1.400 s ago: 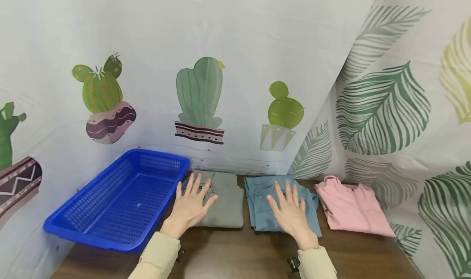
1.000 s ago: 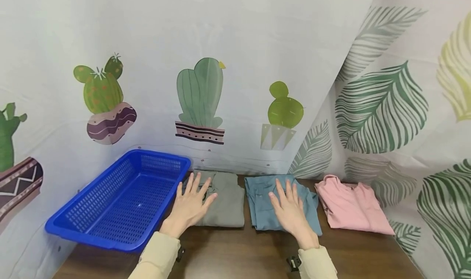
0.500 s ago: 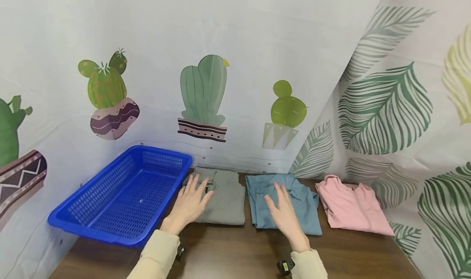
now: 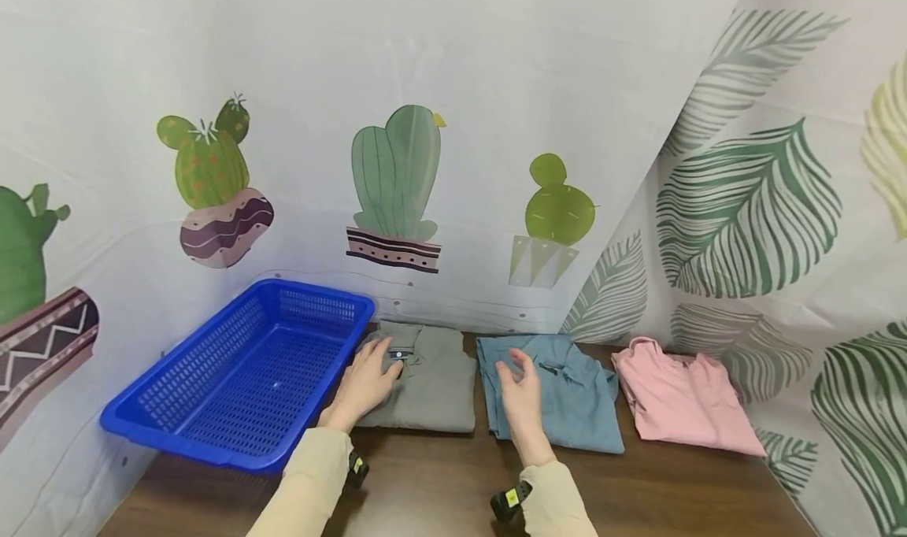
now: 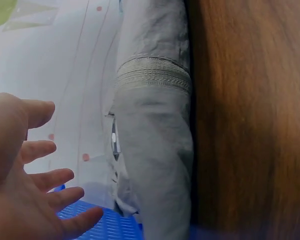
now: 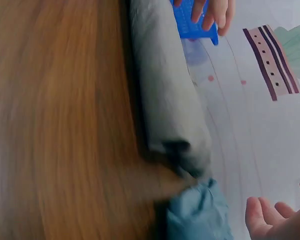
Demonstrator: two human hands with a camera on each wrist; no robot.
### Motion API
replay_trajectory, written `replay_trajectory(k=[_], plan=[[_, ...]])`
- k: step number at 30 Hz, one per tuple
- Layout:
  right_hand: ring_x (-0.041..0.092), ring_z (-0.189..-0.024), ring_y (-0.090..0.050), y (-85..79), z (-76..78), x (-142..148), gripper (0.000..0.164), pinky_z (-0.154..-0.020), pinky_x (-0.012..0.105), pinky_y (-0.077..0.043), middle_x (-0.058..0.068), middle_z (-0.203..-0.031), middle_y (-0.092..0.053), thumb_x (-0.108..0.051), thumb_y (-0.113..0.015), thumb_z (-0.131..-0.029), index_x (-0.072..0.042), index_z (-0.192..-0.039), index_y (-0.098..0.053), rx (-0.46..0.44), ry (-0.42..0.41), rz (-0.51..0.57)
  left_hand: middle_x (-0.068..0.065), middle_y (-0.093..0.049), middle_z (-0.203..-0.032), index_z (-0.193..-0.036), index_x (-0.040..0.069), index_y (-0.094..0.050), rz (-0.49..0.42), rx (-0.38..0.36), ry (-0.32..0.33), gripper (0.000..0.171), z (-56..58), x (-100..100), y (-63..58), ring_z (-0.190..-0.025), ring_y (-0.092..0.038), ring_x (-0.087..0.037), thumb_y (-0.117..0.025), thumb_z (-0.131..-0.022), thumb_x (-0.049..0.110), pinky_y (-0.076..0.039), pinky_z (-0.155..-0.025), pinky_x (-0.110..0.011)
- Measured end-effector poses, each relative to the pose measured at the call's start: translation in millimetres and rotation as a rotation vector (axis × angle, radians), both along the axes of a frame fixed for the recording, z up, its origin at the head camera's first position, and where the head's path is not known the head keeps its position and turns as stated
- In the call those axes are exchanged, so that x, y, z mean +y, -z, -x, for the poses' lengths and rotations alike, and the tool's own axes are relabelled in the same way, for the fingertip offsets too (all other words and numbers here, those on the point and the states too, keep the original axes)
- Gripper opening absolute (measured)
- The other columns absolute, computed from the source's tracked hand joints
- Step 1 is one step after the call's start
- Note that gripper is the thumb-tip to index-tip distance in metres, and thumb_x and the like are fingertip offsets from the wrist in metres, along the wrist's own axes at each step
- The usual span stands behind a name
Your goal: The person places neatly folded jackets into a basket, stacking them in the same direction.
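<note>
A folded grey garment [image 4: 435,383] with a dark label lies on the table beside the basket. My left hand [image 4: 364,383] hovers over its left side, fingers spread; the left wrist view shows the hand [image 5: 35,175] apart from the cloth [image 5: 155,135]. Right of it lies a folded blue garment [image 4: 577,407] with a small dark tag. Above its left part is my right hand [image 4: 521,399], turned on its side, thumb and fingers loosely bent and holding nothing. A folded pink garment [image 4: 683,399] lies farthest right.
A blue perforated plastic basket [image 4: 276,383] stands at the left, with no contents visible. Brown wooden table [image 4: 425,490] shows in front of the garments. Behind hangs a white cloth [image 4: 475,64] printed with cacti, meeting a leaf-printed cloth [image 4: 751,206] at the right.
My right hand has moved left across the blue garment and turned on its side, uncovering its tag. The left hand has shifted slightly and its fingers have bent a little. The garments lie as before.
</note>
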State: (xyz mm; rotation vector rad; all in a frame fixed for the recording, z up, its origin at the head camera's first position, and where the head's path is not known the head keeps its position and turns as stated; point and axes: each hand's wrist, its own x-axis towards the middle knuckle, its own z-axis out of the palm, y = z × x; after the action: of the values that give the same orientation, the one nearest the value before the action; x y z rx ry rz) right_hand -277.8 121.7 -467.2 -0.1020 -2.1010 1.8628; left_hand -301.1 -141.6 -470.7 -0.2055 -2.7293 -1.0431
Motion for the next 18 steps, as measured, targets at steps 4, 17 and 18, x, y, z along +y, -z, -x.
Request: replay_trajectory(k=[4,17,18], plan=[[0.035,-0.112,-0.056,9.5,12.8,-16,0.042,-0.084,0.039,-0.049,0.025,-0.138,-0.045,-0.005,-0.058,-0.093,-0.002,-0.134,-0.05,-0.037,0.005,0.036,-0.026,-0.033,-0.15,-0.149,0.006,-0.039,-0.008,-0.074,-0.035,0.061,2.5,0,2.5,-0.136,-0.031,-0.046,-0.06,-0.097,0.028,-0.027,-0.103,-0.066],[0.039,-0.129,-0.041,30.7,27.4,-57,0.046,-0.101,0.054,-0.037,0.025,-0.142,-0.042,-0.009,-0.057,-0.094,-0.001,-0.139,-0.046,-0.155,-0.025,-0.073,-0.038,-0.024,-0.148,-0.147,-0.001,-0.037,-0.031,-0.284,-0.158,0.067,2.6,-4,7.9,-0.134,-0.028,-0.055,-0.064,-0.092,0.027,-0.03,-0.102,-0.066],[0.039,-0.127,-0.043,31.2,28.1,-59,0.047,-0.1,0.054,-0.038,0.025,-0.141,-0.042,-0.009,-0.056,-0.094,-0.001,-0.139,-0.046,-0.168,-0.028,-0.064,-0.038,-0.024,-0.148,-0.147,-0.001,-0.037,-0.069,-0.287,-0.154,0.067,3.8,-5,9.4,-0.134,-0.028,-0.054,-0.065,-0.092,0.026,-0.03,-0.102,-0.065]])
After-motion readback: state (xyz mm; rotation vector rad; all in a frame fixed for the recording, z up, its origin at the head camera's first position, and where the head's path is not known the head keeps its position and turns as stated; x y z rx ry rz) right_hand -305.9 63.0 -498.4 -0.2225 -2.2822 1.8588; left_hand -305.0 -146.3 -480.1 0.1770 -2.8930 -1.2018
